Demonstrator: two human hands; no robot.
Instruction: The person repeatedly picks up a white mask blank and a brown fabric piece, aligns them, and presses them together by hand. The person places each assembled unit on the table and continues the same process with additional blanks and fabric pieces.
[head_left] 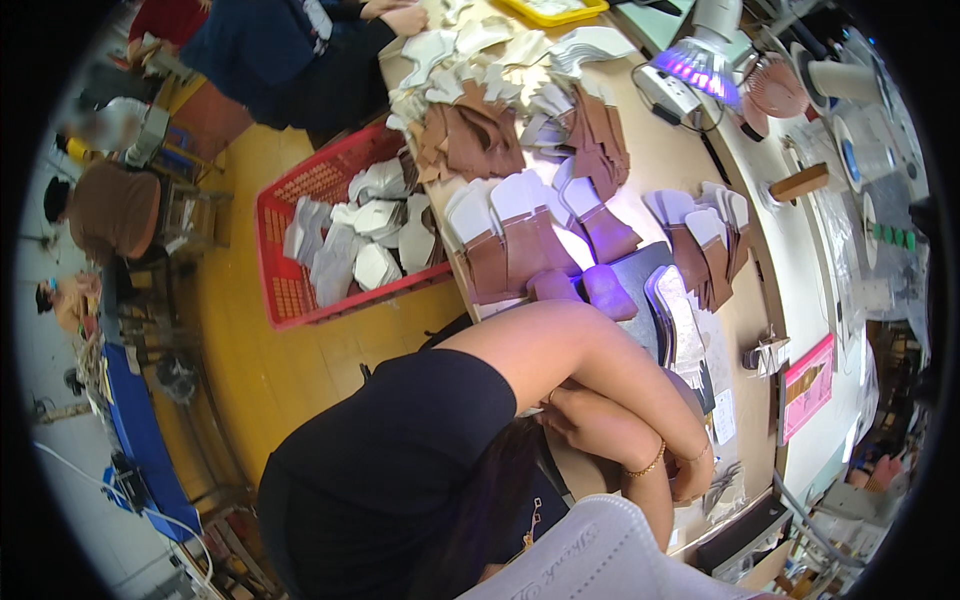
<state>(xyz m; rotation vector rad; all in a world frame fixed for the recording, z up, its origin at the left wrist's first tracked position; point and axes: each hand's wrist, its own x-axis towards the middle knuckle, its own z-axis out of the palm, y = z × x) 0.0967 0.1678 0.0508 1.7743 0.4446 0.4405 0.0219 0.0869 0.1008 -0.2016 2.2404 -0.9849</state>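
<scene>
My bare arms are folded over each other at the table's near edge, the left one coming out of a short black sleeve. My left hand (pixel 690 484) hangs bent at the wrist beside my right forearm; its fingers are mostly hidden. Tucked under my left forearm is my right hand (pixel 578 422), its fingers curled close to my body; what they hold, if anything, is hidden. A thin bracelet (pixel 646 461) circles my right wrist. Just beyond my arms lie a fanned stack of pale cut pieces (pixel 678 315), purple-lit brown pieces (pixel 608 292) and a dark mat (pixel 645 270).
Stacks of brown-and-white cut pieces (pixel 525 235) and brown pieces (pixel 470 135) cover the table's far part. A lit lamp (pixel 700 68) hangs over them. Left of the table stands a red crate (pixel 290 205) holding pale pieces. A pink-framed board (pixel 808 388) lies right; another person (pixel 270 60) is at the far left.
</scene>
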